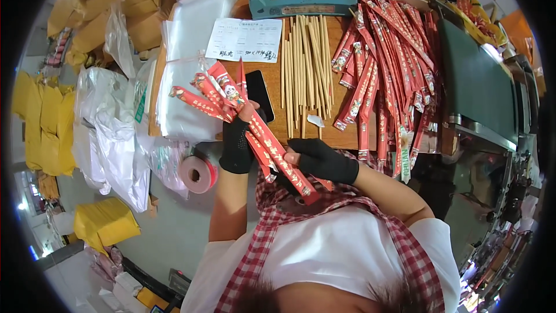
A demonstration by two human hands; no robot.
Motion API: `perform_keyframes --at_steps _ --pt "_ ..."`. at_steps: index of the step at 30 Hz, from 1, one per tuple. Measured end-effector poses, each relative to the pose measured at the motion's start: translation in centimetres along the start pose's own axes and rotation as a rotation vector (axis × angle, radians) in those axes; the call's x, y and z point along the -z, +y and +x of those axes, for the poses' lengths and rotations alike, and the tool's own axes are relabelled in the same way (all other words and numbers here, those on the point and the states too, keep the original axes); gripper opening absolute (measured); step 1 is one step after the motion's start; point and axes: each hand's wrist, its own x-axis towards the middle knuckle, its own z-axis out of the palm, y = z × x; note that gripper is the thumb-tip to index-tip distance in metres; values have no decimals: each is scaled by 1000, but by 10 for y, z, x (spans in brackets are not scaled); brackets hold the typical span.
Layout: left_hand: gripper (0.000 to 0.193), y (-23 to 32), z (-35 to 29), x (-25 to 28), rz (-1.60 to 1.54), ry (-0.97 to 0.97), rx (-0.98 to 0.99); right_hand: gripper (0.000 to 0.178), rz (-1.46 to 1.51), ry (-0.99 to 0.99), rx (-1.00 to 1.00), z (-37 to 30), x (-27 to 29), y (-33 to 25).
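Observation:
Both my hands wear black fingerless gloves. My left hand point(237, 142) is closed round a small fanned bunch of long red printed chopstick sleeves point(272, 145), slanting from upper left to lower right before my chest. Lower down, my right hand point(324, 161) is closed on the same bunch, its thumb against a sleeve; its other fingers are partly hidden. Beyond them, bare wooden chopsticks point(306, 69) lie side by side on the wooden table point(336, 139). A large heap of red sleeves point(394, 64) covers the table's right side. A black phone point(260, 94) lies behind my left hand.
A teal sealing machine point(302, 1) stands at the table's back. Clear plastic bags point(188, 93) and a paper slip point(243, 39) lie left. A tape roll point(198, 174) sits beside the table's left front. A dark green panel point(480, 75) borders the right; yellow packages point(107, 223) stand left.

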Motion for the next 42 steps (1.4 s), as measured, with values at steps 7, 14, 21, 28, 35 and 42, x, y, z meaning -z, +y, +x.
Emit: perform_keyframes --at_steps 7,14,21,28,35,42 --pt "26 18 16 -28 121 25 -159 28 -73 -14 81 10 -2 -43" --pt "16 86 105 76 -401 -204 -393 17 -551 -268 452 -23 -19 -44" --pt "21 133 71 -39 -39 136 -874 24 331 399 84 29 69 -30" --pt "10 53 121 21 -12 165 -681 35 -89 -7 -6 13 29 -42" --pt "8 70 129 132 -225 -79 -383 28 -509 495 -42 -24 72 32" --pt "50 -66 34 -72 -45 -483 98 34 -268 873 89 9 70 -35"
